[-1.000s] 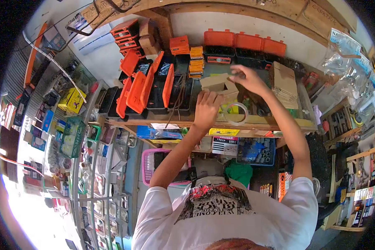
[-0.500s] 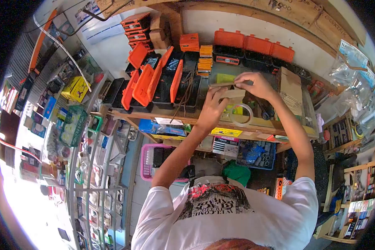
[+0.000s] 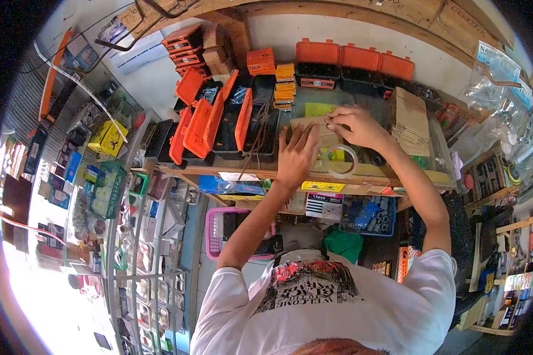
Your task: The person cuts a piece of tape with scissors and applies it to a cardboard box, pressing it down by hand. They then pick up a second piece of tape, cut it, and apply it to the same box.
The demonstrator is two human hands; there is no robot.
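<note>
A small brown paper envelope [image 3: 307, 122] lies under my hands over the glass-topped counter. My left hand [image 3: 298, 155] rests on its near side with fingers stretched and spread, pressing the paper. The fingertips of my right hand [image 3: 356, 126] pinch the envelope's right end; the fingers are slightly blurred. Just right of my left thumb is a roll of clear tape [image 3: 350, 161] at the counter's front. A yellow-green sheet [image 3: 318, 109] shows behind the envelope. Farther right is a stack of similar brown envelopes [image 3: 410, 121].
Black cases with raised orange lids [image 3: 198, 127] stand on the left of the counter [image 3: 260, 173], some holding screws. Small orange boxes [image 3: 285, 83] are stacked behind. More open orange-lidded cases [image 3: 317, 53] line the wall. A pink basket [image 3: 212, 234] sits below. Glass shelves [image 3: 148, 275] stand left.
The brown envelope has gone from raised and folded between both hands to lower and flatter. My left fingers have spread out over it. My right hand still pinches its end.
</note>
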